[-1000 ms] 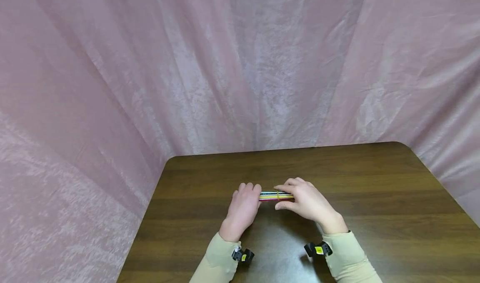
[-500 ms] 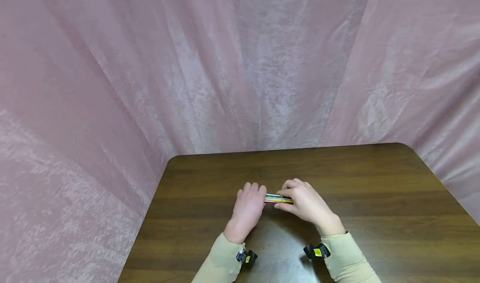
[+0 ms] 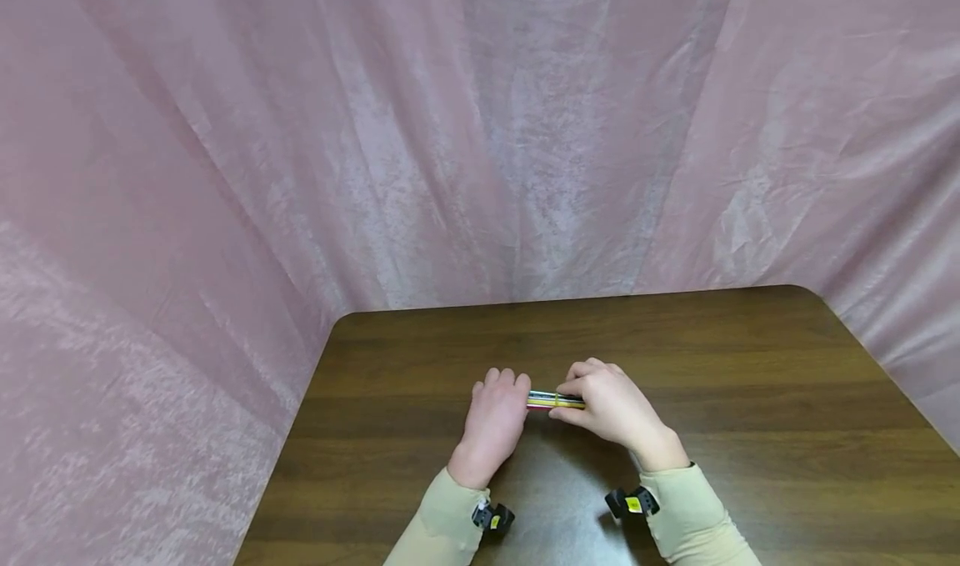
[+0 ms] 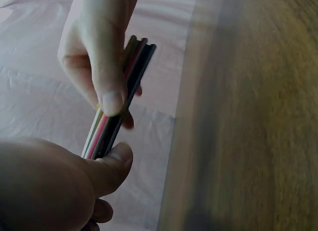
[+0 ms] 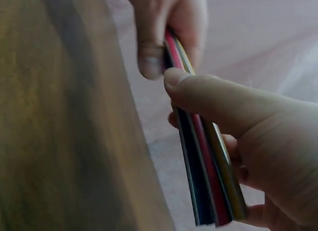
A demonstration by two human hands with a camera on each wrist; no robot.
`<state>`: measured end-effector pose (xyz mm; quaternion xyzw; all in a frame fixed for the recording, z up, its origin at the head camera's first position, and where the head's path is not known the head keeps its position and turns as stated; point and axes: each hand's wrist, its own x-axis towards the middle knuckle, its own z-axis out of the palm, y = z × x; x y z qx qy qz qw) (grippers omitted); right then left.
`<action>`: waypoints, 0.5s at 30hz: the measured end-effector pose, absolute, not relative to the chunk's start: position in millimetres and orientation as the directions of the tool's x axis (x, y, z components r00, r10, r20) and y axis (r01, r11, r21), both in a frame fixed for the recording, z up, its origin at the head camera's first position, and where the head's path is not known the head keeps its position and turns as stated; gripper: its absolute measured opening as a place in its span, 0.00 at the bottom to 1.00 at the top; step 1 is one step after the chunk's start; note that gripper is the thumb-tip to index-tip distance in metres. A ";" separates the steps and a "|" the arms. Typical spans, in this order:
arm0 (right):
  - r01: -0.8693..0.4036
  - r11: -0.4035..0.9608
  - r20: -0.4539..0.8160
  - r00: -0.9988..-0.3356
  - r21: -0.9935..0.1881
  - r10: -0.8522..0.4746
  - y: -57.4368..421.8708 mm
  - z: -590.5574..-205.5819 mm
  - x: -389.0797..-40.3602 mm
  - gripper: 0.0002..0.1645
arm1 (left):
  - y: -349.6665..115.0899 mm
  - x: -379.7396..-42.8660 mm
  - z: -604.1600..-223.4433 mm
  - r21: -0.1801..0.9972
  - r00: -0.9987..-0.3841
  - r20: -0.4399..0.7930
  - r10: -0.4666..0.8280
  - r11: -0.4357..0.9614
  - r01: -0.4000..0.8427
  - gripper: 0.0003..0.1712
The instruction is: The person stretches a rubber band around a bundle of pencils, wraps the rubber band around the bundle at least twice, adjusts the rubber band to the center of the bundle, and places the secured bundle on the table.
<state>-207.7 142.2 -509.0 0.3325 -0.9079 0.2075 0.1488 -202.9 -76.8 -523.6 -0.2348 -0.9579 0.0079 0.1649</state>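
A bundle of slim pencils [image 3: 538, 401] in black, red, yellow and white is held level above the table between both hands. The left hand [image 3: 495, 420] grips its left end, the thumb lying along the side in the left wrist view. Around the right part of the bundle, the right hand [image 3: 609, 403] pinches with thumb and fingers, beside a thin yellowish rubber band [image 3: 557, 399]. The far ends of the pencils [image 5: 211, 181] stick out past the right hand's thumb in the right wrist view. The left hand hides the other ends.
A brown wooden table [image 3: 420, 349] with rounded corners lies under the hands. Pink cloth [image 3: 480, 132] hangs behind it and at its sides. A small black camera device [image 3: 493, 517] sits at each wrist, on light sleeves.
The left hand and the bundle have shifted slightly right, toward the right hand. The right hand's thumb and fingers have closed in on the bundle near the band.
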 end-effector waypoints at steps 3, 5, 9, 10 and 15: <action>-0.664 0.704 0.420 -0.730 -0.252 -0.539 137.0 -510.5 -206.8 0.15 | -75.8 -202.7 -523.3 -0.130 -0.829 0.326 0.455 0.890 0.438 0.09; -0.661 0.706 0.424 -0.733 -0.254 -0.533 136.0 -511.3 -207.4 0.15 | -76.1 -203.4 -521.9 -0.134 -0.826 0.330 0.457 0.889 0.438 0.09; -0.660 0.704 0.425 -0.734 -0.263 -0.530 134.3 -512.4 -208.0 0.15 | -76.9 -204.7 -520.8 -0.128 -0.826 0.331 0.456 0.889 0.439 0.07; -0.659 0.703 0.423 -0.736 -0.268 -0.529 133.8 -512.7 -208.0 0.15 | -77.1 -204.8 -520.7 -0.127 -0.826 0.331 0.456 0.889 0.439 0.07; -0.643 0.695 0.431 -0.753 -0.322 -0.497 132.2 -513.8 -207.3 0.16 | -76.8 -206.1 -522.6 -0.113 -0.826 0.339 0.451 0.891 0.440 0.12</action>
